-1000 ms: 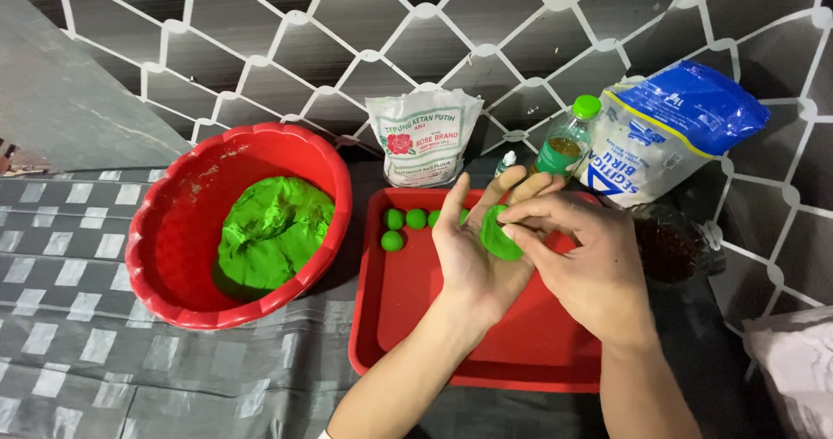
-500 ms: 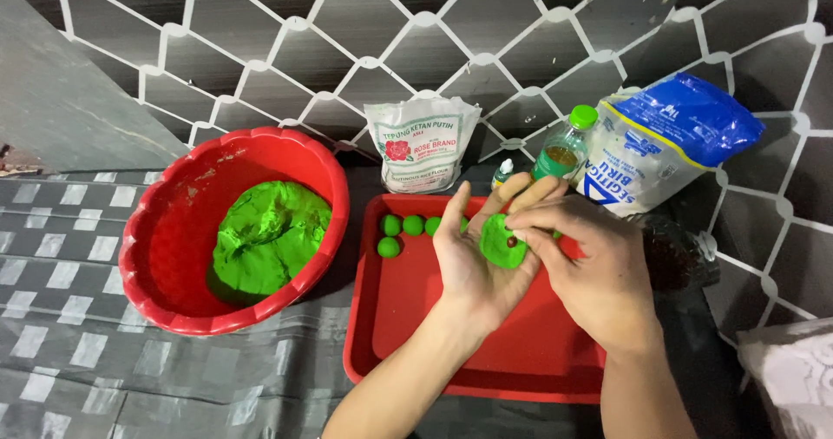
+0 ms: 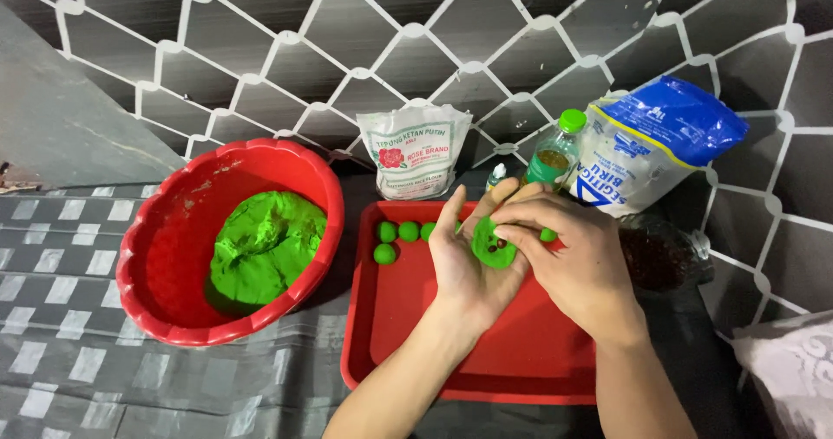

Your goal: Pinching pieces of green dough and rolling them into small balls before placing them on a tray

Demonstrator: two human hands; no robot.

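My left hand (image 3: 464, 261) lies palm up over the red tray (image 3: 408, 326) and holds a flattened green dough disc (image 3: 493, 246) with a few small dark bits on it. My right hand (image 3: 577, 261) curls over the disc from the right, its fingertips touching the dough's top edge. Several small green dough balls (image 3: 397, 235) sit in a row at the tray's far edge, just left of my left hand. A red plastic bowl (image 3: 152, 265) to the left holds a large lump of green dough (image 3: 265, 244).
Behind the tray stand a white flour bag (image 3: 415, 151), a small green-capped bottle (image 3: 555, 151) and a blue-and-white bag (image 3: 655, 144). A clear bag of dark bits (image 3: 664, 257) lies right of my hands. A checked grey cloth (image 3: 69, 361) covers the surface.
My right hand's fingers have shifted up onto the disc's top edge, uncovering the dark bits on the dough. The view has drifted slightly; bowl and tray stay put.
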